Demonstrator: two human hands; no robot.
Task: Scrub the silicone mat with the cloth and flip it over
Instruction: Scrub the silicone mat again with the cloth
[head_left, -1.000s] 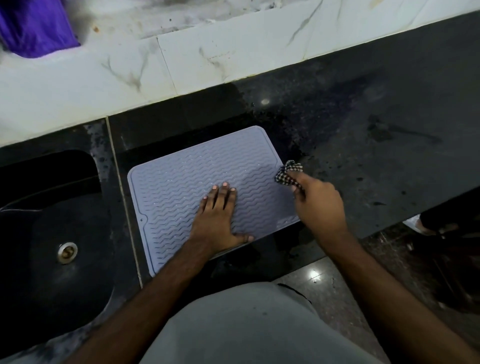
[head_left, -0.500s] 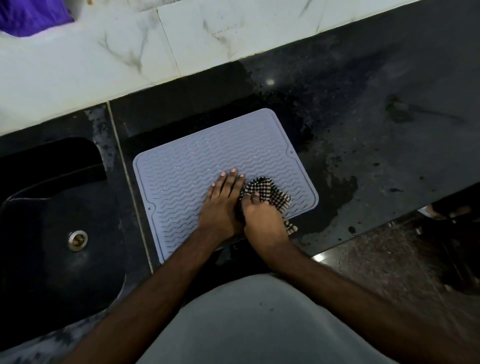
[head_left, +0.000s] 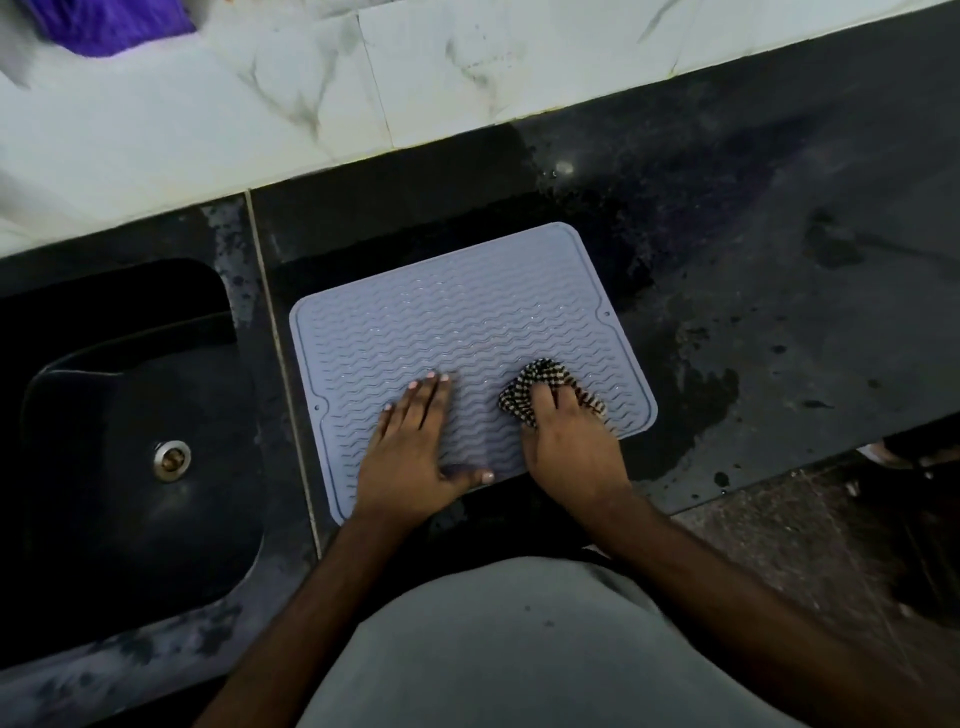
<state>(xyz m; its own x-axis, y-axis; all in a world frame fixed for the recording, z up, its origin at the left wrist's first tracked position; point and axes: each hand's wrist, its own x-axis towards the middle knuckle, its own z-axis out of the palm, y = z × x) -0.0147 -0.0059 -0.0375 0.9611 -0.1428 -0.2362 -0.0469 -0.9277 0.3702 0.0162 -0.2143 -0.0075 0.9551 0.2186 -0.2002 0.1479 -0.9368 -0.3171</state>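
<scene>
A pale grey silicone mat with wavy ridges lies flat on the dark stone counter. My left hand presses flat on the mat's near part, fingers straight and thumb spread. My right hand holds a black-and-white checked cloth bunched under its fingers on the mat's near right part. Part of the cloth is hidden beneath that hand.
A black sink with a metal drain sits left of the mat. Wet patches darken the counter to the mat's right. A white marble ledge runs behind, with a purple thing at its far left. The counter's front edge is near my body.
My right hand brought the cloth from the mat's right edge onto the mat beside my left hand, then slid it back to the right. My left hand stayed pressed on the mat.
</scene>
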